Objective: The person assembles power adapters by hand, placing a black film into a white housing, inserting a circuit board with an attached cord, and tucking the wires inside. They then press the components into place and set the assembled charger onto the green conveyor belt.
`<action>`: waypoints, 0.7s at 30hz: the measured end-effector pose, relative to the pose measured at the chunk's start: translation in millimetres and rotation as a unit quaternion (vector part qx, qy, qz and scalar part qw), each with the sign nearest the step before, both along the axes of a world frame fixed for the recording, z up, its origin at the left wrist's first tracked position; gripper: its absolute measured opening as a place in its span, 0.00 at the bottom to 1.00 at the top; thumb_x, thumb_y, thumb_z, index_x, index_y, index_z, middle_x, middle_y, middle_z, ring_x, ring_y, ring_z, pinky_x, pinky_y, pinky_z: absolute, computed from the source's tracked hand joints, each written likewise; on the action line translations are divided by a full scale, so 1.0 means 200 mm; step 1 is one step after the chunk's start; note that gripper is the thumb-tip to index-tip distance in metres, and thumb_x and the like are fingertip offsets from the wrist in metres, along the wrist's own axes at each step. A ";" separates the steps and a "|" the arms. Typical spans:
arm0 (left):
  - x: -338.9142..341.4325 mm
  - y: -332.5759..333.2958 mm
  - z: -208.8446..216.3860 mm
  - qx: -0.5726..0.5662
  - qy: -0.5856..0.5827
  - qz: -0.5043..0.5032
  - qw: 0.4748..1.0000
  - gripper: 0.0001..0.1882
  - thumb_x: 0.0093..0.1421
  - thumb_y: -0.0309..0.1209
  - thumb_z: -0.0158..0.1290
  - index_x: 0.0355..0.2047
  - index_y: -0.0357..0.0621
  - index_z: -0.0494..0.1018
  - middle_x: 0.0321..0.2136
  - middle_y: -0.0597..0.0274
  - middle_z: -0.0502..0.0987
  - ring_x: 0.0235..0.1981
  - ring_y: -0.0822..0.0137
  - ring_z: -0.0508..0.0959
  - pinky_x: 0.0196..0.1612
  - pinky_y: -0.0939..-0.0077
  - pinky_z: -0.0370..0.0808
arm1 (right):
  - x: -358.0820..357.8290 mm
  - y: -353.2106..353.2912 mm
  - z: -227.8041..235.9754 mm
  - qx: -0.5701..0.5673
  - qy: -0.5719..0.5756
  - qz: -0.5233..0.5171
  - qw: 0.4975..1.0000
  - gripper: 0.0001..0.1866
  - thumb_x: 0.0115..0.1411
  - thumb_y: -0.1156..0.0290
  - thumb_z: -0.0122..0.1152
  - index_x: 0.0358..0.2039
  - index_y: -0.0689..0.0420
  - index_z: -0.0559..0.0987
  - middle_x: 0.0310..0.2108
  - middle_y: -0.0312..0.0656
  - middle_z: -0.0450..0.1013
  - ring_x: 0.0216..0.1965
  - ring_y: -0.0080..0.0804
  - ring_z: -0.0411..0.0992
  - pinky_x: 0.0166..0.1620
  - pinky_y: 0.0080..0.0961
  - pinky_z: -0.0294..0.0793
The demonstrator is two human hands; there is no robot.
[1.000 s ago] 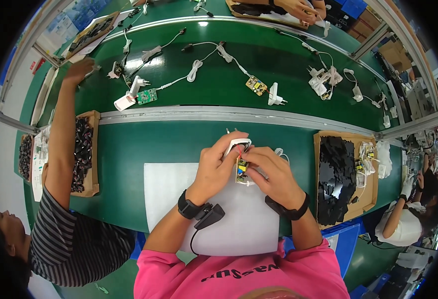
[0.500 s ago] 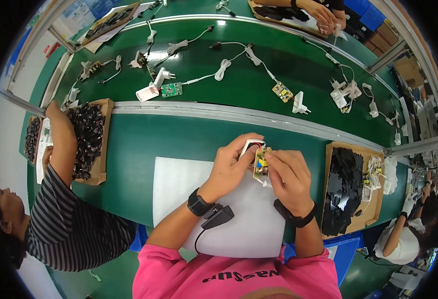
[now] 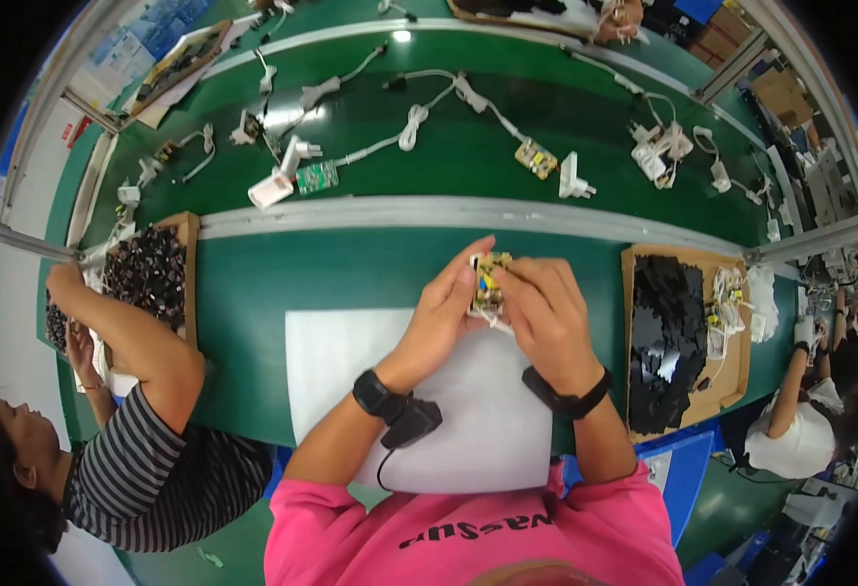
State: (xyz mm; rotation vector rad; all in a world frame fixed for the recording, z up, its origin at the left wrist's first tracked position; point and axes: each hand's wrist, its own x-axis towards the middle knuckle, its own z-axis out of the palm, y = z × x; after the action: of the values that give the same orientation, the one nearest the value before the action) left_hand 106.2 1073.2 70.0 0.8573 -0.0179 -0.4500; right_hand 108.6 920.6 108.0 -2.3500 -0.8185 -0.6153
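A small circuit board point(image 3: 488, 289) with yellow and blue parts is held between my hands above the white sheet. Closed around its left side, my left hand point(image 3: 437, 311) also grips a white plastic charger casing, of which only slivers show at the board's edges. My right hand point(image 3: 552, 314) is closed too, its thumb and fingertips pressing on the board's right side. A short white cable end point(image 3: 494, 321) sticks out below the board. How deep the board sits in the casing is hidden by my fingers.
A white sheet point(image 3: 351, 391) lies on the green table. At right stands a cardboard tray point(image 3: 732, 386) of black pads and white adapters. Beyond a metal rail point(image 3: 429, 210), a green conveyor carries corded adapters and a white plug shell point(image 3: 572, 178). A co-worker point(image 3: 155, 444) reaches over a box of black parts point(image 3: 150, 278).
The board has come up, turned more upright and closer against the casing in my left hand. My right fingers have shifted with it. The co-worker at left has moved their arms.
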 end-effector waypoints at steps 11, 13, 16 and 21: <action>0.03 0.06 -0.02 0.033 -0.011 0.001 0.999 0.27 0.71 0.44 0.33 0.64 0.43 0.53 0.48 0.64 0.70 0.45 0.74 0.72 0.48 0.77 0.73 | 0.03 0.04 -0.03 -0.014 0.015 0.033 0.999 0.21 0.40 0.86 0.63 0.38 0.61 0.79 0.37 0.42 0.72 0.37 0.42 0.70 0.37 0.32 0.73; 0.02 0.06 -0.02 0.030 -0.008 0.004 1.000 0.27 0.71 0.44 0.33 0.64 0.43 0.54 0.47 0.64 0.70 0.45 0.75 0.72 0.48 0.78 0.73 | 0.03 0.04 -0.03 -0.015 0.018 0.036 0.999 0.21 0.40 0.86 0.63 0.38 0.61 0.79 0.37 0.42 0.72 0.36 0.42 0.70 0.37 0.32 0.73; 0.02 0.06 -0.01 0.035 -0.011 0.008 0.999 0.26 0.71 0.44 0.33 0.63 0.42 0.55 0.47 0.64 0.70 0.44 0.75 0.72 0.48 0.79 0.72 | 0.02 0.05 -0.03 -0.034 0.008 0.044 0.998 0.21 0.39 0.85 0.64 0.38 0.61 0.79 0.37 0.42 0.72 0.36 0.41 0.70 0.36 0.31 0.73; 0.02 0.07 -0.01 0.046 -0.025 0.013 0.999 0.26 0.71 0.44 0.34 0.62 0.42 0.58 0.46 0.62 0.71 0.43 0.74 0.73 0.46 0.77 0.75 | 0.03 0.05 -0.04 -0.021 0.003 0.046 0.999 0.21 0.38 0.84 0.65 0.39 0.61 0.79 0.37 0.41 0.72 0.35 0.41 0.70 0.35 0.31 0.73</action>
State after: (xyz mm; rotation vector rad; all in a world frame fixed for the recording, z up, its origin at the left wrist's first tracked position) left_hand 110.6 1086.5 67.6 0.9591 -0.0322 -0.4064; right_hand 115.1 930.0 99.6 -2.3369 -0.9396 -0.5574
